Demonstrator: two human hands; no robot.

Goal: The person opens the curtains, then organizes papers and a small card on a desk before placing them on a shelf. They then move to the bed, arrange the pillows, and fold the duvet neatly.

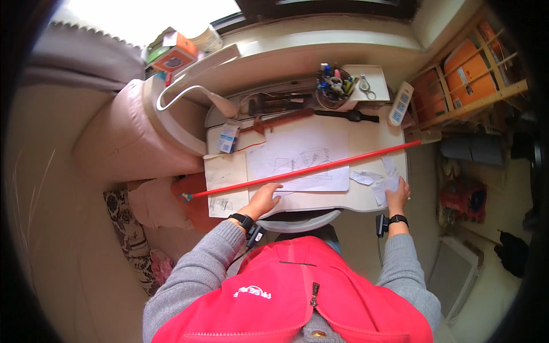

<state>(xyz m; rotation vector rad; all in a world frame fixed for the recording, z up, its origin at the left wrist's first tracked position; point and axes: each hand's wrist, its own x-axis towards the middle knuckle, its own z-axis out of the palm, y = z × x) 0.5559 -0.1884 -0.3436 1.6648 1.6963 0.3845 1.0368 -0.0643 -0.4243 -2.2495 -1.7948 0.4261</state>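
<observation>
My left hand [265, 199] rests at the desk's front edge, its fingers stretched out and thumb apart, holding nothing. Its fingertips touch the lower edge of a white sheet of paper [297, 143] with pencil drawings. Across the sheet lies a long red stick [309, 170], slanting from lower left to upper right and overhanging the desk on both sides. At the right front, my right hand [398, 197] has a torn piece of white paper [386, 185] between thumb and fingers. Beside it lie a crumpled scrap with pencil marks [366, 177] and a small scrap [389, 165].
Along the back of the white desk [366, 203] are a pen holder [336, 91], a white tray [374, 77] with nail clippers, a black watch [354, 116] and a power strip [400, 104]. A small box [229, 137] and a lamp [220, 103] stand at left. A wooden shelf [474, 97] borders the right.
</observation>
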